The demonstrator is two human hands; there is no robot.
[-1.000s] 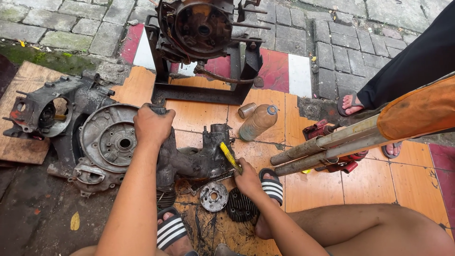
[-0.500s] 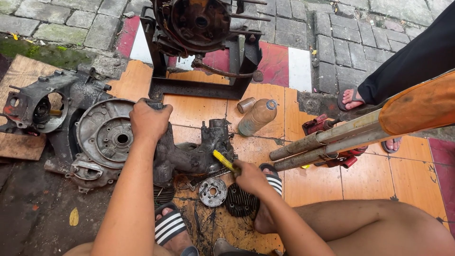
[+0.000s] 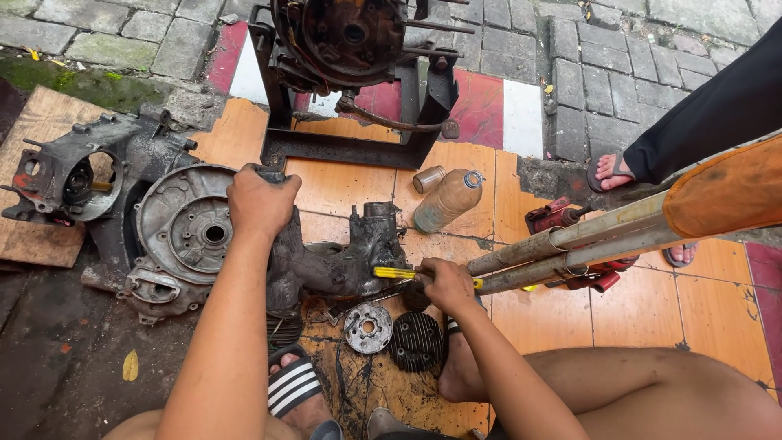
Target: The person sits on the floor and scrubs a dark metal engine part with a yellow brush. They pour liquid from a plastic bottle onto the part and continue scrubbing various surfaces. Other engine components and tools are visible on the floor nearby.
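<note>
My left hand (image 3: 262,200) grips the top of a greasy dark engine casing (image 3: 326,261) that lies on the orange tiles in front of me. My right hand (image 3: 444,283) holds a yellow-handled tool (image 3: 394,274) with its tip against the right side of that casing. A round metal disc (image 3: 367,327) and a finned black cylinder head (image 3: 415,340) lie just below the casing, between my feet.
A grey round engine cover (image 3: 191,236) and another crankcase half (image 3: 69,175) lie at left on a wooden board. An engine on a black stand (image 3: 350,49) is behind. A plastic bottle (image 3: 448,200), metal pipes (image 3: 570,244), a red tool (image 3: 562,218) and another person's sandalled feet (image 3: 612,169) are at right.
My right hand has shifted the yellow-handled tool from a slant to nearly level against the casing. My left hand keeps its hold on the casing's top.
</note>
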